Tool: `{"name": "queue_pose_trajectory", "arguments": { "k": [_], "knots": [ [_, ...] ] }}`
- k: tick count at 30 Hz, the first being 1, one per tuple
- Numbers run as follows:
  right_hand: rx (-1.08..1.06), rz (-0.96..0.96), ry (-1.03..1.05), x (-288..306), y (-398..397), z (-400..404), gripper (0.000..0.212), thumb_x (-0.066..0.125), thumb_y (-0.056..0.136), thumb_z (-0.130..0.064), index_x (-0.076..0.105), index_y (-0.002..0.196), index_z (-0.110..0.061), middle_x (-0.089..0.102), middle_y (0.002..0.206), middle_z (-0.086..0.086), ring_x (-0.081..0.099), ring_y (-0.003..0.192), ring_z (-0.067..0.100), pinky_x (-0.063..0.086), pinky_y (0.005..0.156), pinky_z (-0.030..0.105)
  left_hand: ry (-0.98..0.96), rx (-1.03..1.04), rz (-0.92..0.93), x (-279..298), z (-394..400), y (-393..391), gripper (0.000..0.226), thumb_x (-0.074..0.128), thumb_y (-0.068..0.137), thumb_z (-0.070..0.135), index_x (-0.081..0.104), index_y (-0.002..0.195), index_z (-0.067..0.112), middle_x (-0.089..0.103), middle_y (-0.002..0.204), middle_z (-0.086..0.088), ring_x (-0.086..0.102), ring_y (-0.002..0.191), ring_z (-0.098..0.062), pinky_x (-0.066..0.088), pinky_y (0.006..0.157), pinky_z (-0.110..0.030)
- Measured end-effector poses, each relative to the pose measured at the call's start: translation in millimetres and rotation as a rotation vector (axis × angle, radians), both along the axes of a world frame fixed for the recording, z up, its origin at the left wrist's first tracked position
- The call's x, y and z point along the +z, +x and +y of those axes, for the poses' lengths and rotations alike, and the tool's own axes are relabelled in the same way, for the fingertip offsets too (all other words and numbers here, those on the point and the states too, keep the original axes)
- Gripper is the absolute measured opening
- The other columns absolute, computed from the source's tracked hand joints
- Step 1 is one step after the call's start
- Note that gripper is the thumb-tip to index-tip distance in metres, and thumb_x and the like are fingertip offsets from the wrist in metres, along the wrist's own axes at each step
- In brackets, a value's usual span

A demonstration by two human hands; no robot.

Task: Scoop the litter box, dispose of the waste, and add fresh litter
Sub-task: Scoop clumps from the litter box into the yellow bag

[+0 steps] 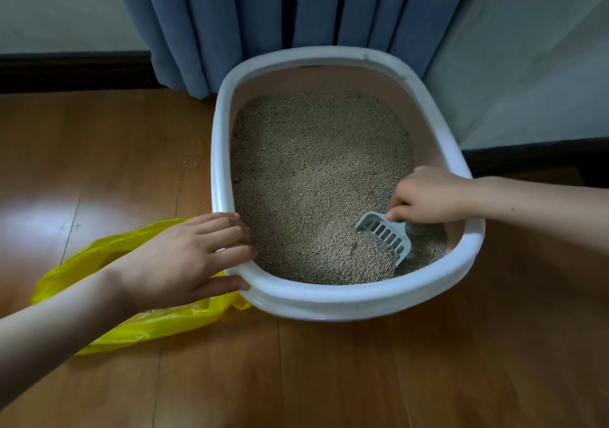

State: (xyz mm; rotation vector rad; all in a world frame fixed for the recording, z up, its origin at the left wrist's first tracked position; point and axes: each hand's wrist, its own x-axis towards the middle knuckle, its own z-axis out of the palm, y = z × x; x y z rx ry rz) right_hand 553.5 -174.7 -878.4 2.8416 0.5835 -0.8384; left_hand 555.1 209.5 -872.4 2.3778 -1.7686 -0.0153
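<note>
Wooden floor (pixel 329 378) carries the litter box (pixel 362 299) against a blue curtain (pixel 296 9). Scooping looks barely begun: the right hand (pixel 428 195) grips the grey scoop (pixel 385 234), dug into litter (pixel 313 170) near the box's near right corner, while the left hand (pixel 184 259) lies flat, fingers straight, on the near left rim. Beside that rim a yellow bag (pixel 131 328) waits; no fresh litter shows. Open floor lies left and near.

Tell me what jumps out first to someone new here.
The white litter box full of tan litter fills the centre. The right hand grips a grey scoop dug in near the front right. The left hand rests on the rim, above a yellow bag.
</note>
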Motion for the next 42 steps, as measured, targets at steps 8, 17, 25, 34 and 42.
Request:
{"name": "queue_pose_trajectory", "arguments": {
  "k": [8, 17, 25, 34, 42],
  "knots": [
    [-0.12, 0.018, 0.122, -1, -9, 46, 0.047, 0.048, 0.096, -0.048, 0.051, 0.059, -0.019, 0.033, 0.048, -0.005, 0.033, 0.045, 0.015, 0.044, 0.064, 0.028, 0.004, 0.0, 0.004, 1, 0, 0, 0.04, 0.049, 0.097, 0.043, 0.067, 0.104, 0.008, 0.062, 0.099, -0.008, 0.06, 0.099, -0.029, 0.034, 0.11, -0.031],
    [-0.151, -0.091, 0.261, -3, -13, 93, 0.046, 0.05, 0.095, -0.047, 0.051, 0.057, -0.021, 0.04, 0.05, -0.006, 0.047, 0.053, 0.016, 0.033, 0.1, 0.032, 0.008, 0.013, 0.067, 6, 0, -1, 0.043, 0.048, 0.098, 0.046, 0.066, 0.107, 0.008, 0.064, 0.102, -0.006, 0.06, 0.102, -0.03, 0.041, 0.103, -0.037],
    [-0.412, -0.028, 0.527, -20, -16, 105, 0.04, 0.055, 0.092, -0.048, 0.075, 0.084, -0.015, 0.068, 0.067, 0.007, 0.051, 0.055, 0.017, 0.032, 0.057, 0.018, 0.006, 0.029, 0.079, 7, 0, -2, 0.04, 0.051, 0.097, 0.045, 0.065, 0.106, 0.01, 0.061, 0.105, -0.004, 0.057, 0.105, -0.027, 0.04, 0.104, -0.035],
    [-0.509, -0.002, 0.622, -2, 6, 86, 0.05, 0.054, 0.093, -0.045, 0.058, 0.057, -0.011, 0.044, 0.049, -0.001, 0.038, 0.046, 0.014, 0.029, 0.051, 0.027, -0.009, 0.062, 0.086, 5, 2, -3, 0.037, 0.054, 0.096, 0.046, 0.064, 0.108, 0.012, 0.057, 0.106, -0.005, 0.054, 0.105, -0.027, 0.045, 0.094, -0.036],
    [-0.412, -0.236, 0.336, 42, 57, 82, 0.038, 0.052, 0.094, -0.048, 0.076, 0.083, -0.02, 0.051, 0.043, -0.002, 0.033, 0.038, 0.011, 0.031, 0.045, 0.022, 0.034, 0.05, 0.052, 4, 3, 4, 0.043, 0.05, 0.096, 0.051, 0.064, 0.111, 0.012, 0.06, 0.107, -0.004, 0.056, 0.109, -0.028, 0.041, 0.102, -0.036]
  ]
}}
